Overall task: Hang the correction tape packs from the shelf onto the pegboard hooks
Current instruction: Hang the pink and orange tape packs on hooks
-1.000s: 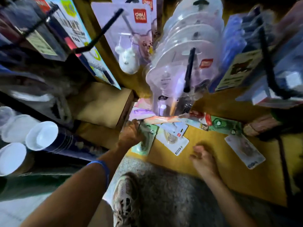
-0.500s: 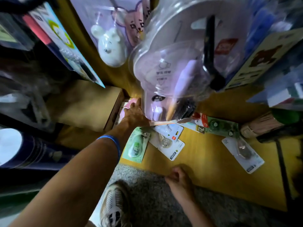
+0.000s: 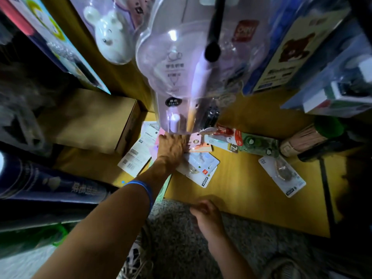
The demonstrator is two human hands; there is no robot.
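- Left hand (image 3: 173, 147) is down flat on the yellow shelf (image 3: 241, 190), palm down on the heap of correction tape packs (image 3: 198, 165). Its fingertips reach in under the big clear blister pack (image 3: 181, 77) that hangs overhead, so whether they pinch a card cannot be told.
- A blue wristband (image 3: 145, 189) rings that forearm.
- Right hand (image 3: 204, 213) sits at the shelf's near edge, fingers loosely curled, holding nothing.
- Just right of the left hand lies a pink card (image 3: 198, 142) with a round "30" sticker.
- Further right along the shelf: a red-labelled pack (image 3: 225, 132), its writing too blurred to read, then a green pack (image 3: 255, 144) with a large "2" printed at its left end.
- Well to the right of the heap, lying alone, a white carded pack (image 3: 282, 175) marked "20" at its top corner.
- Left of the hand, a white card (image 3: 133, 158) lies back-side up, showing a barcode and fine print.
- Beside that card stands a brown cardboard box (image 3: 90, 119).
- A black peg hook (image 3: 213, 33) runs through the clear pack, and a red logo patch (image 3: 244, 30) shows on it, letters unclear.
- Left of the clear pack hangs a white mouse-shaped item (image 3: 109, 39).
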